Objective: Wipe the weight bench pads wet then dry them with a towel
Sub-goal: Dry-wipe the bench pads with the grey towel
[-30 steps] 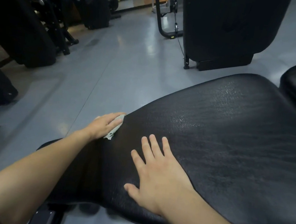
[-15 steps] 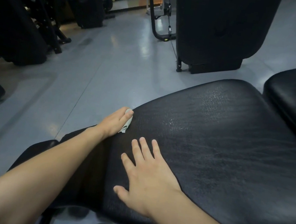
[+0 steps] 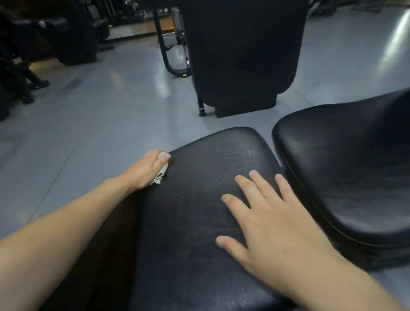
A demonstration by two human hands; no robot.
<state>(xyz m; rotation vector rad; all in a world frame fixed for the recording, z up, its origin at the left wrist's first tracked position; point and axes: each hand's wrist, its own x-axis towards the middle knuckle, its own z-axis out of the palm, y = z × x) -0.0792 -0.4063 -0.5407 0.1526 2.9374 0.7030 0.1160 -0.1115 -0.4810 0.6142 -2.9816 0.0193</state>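
Wiping looks under way on the near bench pad (image 3: 196,232), whose far end at twelve o'clock glistens faintly, likely damp. The left hand (image 3: 144,171) grips a small pale cloth (image 3: 161,175) against the pad's nine o'clock edge, fingers curled round it. The right hand (image 3: 267,226) lies flat, fingers spread, bracing the top. The second pad (image 3: 360,175), at two o'clock, and all towel drying appear left to do; no towel shows.

No legible text, label, brand, number or sign found. Dark marks on the crumpled white cloth (image 3: 160,175) are too small to read.
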